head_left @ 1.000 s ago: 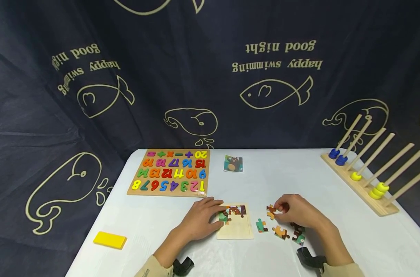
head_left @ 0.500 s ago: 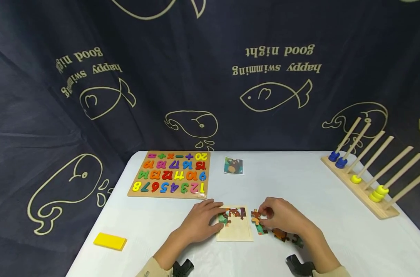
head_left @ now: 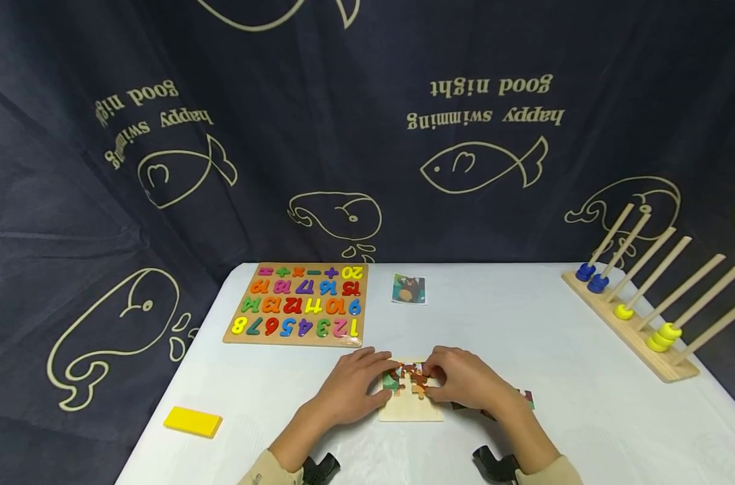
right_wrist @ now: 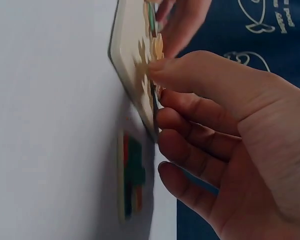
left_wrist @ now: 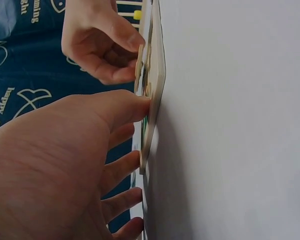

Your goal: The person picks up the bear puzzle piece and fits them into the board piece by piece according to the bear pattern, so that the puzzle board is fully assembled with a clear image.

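1. So the wooden tray point(head_left: 409, 411) is on the desk point(head_left: 482, 316) and looks under half filled: bear's head pieces point(head_left: 408, 368) across the top, a green piece point(head_left: 389, 381) down the left.
2. Left hand point(head_left: 352, 387) has its fingers fairly spread, thumb and index touching the tray's left side, probably just steadying it.
3. Right hand point(head_left: 464, 380) pinches a brown-and-orange piece point(head_left: 418, 382) over the tray's right side. The wrist views show it a bit raised, so probably not seated yet.
4. Remaining: the tray's lower part is all bare wood, plus a gap mid-tray.
5. Loose pieces point(head_left: 527, 397) lie to the right, partly hidden by the right forearm point(head_left: 521, 428), so can't count them. Picture card point(head_left: 408, 289) farther back, likely the reference.
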Action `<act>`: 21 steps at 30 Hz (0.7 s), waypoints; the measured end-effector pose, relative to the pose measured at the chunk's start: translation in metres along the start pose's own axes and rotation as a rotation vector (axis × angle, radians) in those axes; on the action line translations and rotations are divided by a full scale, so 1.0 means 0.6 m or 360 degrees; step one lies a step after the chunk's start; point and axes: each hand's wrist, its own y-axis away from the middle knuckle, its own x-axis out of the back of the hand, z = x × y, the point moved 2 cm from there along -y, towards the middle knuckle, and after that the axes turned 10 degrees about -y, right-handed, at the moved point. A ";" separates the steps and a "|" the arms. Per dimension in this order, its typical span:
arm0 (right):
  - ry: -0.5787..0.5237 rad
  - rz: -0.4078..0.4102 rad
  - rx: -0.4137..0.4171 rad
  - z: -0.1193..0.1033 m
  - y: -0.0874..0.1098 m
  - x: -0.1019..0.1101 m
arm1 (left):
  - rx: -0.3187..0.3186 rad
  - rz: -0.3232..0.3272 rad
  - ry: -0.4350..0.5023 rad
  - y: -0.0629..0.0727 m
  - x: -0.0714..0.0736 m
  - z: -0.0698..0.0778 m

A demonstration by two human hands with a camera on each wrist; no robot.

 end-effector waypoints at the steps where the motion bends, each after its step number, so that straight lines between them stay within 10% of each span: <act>1: 0.0001 0.0000 0.0010 -0.003 -0.002 -0.003 | -0.0005 0.0001 -0.0007 0.000 0.000 0.000; 21: -0.0077 -0.0006 0.0054 -0.022 -0.017 -0.021 | -0.0075 -0.0026 0.0002 -0.003 0.001 0.002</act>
